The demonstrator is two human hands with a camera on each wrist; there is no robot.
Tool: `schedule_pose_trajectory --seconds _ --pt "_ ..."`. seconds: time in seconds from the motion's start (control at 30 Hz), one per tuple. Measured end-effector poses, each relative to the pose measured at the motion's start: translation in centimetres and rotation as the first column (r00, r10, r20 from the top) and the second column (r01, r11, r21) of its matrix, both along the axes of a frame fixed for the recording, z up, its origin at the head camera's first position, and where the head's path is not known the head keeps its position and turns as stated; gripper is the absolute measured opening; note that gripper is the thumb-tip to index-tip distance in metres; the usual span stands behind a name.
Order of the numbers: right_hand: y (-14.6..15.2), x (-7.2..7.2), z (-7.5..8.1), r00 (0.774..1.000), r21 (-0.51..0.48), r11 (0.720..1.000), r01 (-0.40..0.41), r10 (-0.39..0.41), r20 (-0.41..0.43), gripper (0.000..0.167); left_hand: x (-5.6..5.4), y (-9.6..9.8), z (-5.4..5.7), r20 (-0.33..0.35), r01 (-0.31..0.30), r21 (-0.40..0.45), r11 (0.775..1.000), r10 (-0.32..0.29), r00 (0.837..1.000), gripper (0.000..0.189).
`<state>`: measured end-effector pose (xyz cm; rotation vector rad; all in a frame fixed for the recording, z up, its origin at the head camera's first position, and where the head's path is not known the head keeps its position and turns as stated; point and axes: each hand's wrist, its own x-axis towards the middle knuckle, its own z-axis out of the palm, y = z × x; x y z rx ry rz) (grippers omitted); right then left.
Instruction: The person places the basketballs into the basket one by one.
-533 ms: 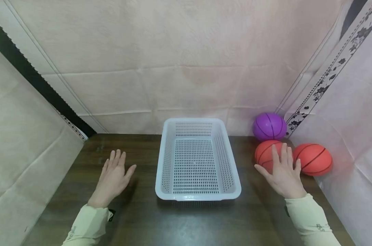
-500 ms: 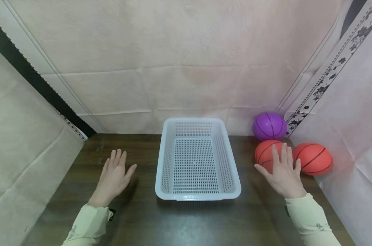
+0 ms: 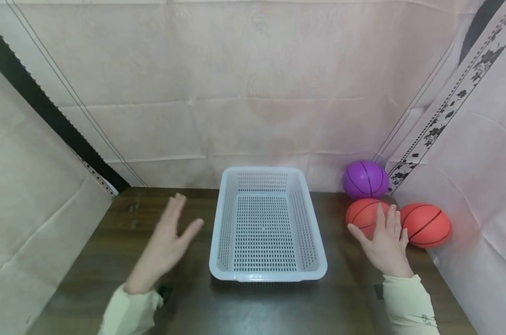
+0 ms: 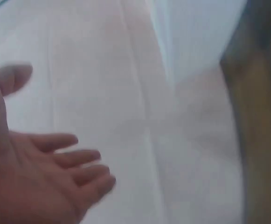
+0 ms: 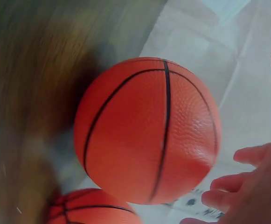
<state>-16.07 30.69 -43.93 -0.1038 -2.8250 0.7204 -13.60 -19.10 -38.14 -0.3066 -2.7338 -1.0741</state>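
My left hand [image 3: 163, 249] hovers over the table left of the basket, slightly blurred, fingers straight and thumb spread. In the left wrist view its palm [image 4: 30, 182] faces only pale cloth. My right hand [image 3: 386, 247], fingers spread, overlaps two orange-red toy basketballs in the head view, the left one [image 3: 363, 217] and the right one [image 3: 427, 225]. The right wrist view shows one large orange-red ball [image 5: 147, 133] beside the fingertips, with a gap between, and part of another [image 5: 95, 210] below it. A purple ball [image 3: 365, 179] sits behind the orange-red ones.
A pale, perforated plastic basket [image 3: 268, 277] stands mid-table with nothing in it. Behind the dark wooden table [image 3: 261, 309] hangs pale cloth [image 3: 257, 121], with more cloth at both sides. The balls are gathered in the back right corner.
My left hand has moved a little right, towards the basket, and turned with its thumb side up. My right hand has shifted only slightly. The head view has tipped slightly upward.
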Motion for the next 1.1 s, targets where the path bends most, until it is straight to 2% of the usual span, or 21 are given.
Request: schedule_pose_trajectory --seconds 0.07,0.17,0.27,0.37,0.57,0.67,0.83,0.97,1.1 --pt "0.0 -0.3 -0.4 0.999 -0.047 0.998 0.045 -0.046 -0.019 0.103 0.6 1.6 -1.3 0.063 0.057 0.049 0.997 -0.060 0.996 0.084" --pt "0.4 -1.1 -1.0 0.991 -0.119 0.985 0.129 -0.133 -0.031 0.105 1.2 4.1 -3.3 0.092 0.102 0.121 0.987 -0.114 0.989 0.089" --pt "0.6 -1.6 -1.9 0.979 -0.200 0.960 0.196 -0.202 -0.010 0.109 1.6 5.9 -4.9 0.108 0.102 0.158 0.982 -0.120 0.987 0.096" --pt "0.6 -1.6 -2.8 0.968 -0.265 0.932 0.247 -0.252 0.016 0.113 1.8 6.7 -6.0 0.120 0.093 0.139 0.986 -0.110 0.987 0.102" --pt "0.8 -1.6 -3.3 0.945 -0.295 0.902 0.315 -0.327 0.011 0.116 1.6 7.1 -6.7 0.085 0.100 0.032 0.995 -0.102 0.991 0.116" --pt "0.8 -1.7 -3.6 0.938 -0.294 0.897 0.330 -0.348 -0.008 0.119 1.5 7.3 -6.8 0.103 0.098 0.001 0.995 -0.097 0.990 0.124" --pt "0.7 -2.1 -3.9 0.928 -0.289 0.896 0.336 -0.367 -0.058 0.125 1.5 7.2 -7.0 0.152 0.093 -0.006 0.996 -0.091 0.984 0.137" --pt "0.6 -2.4 -4.1 0.926 -0.311 0.888 0.339 -0.374 -0.058 0.128 1.4 7.1 -7.1 0.188 0.088 -0.004 0.996 -0.086 0.978 0.146" --pt "0.7 -2.5 -4.3 0.920 -0.342 0.871 0.354 -0.390 -0.042 0.126 1.2 7.0 -7.2 0.205 0.086 -0.001 0.996 -0.084 0.975 0.148"
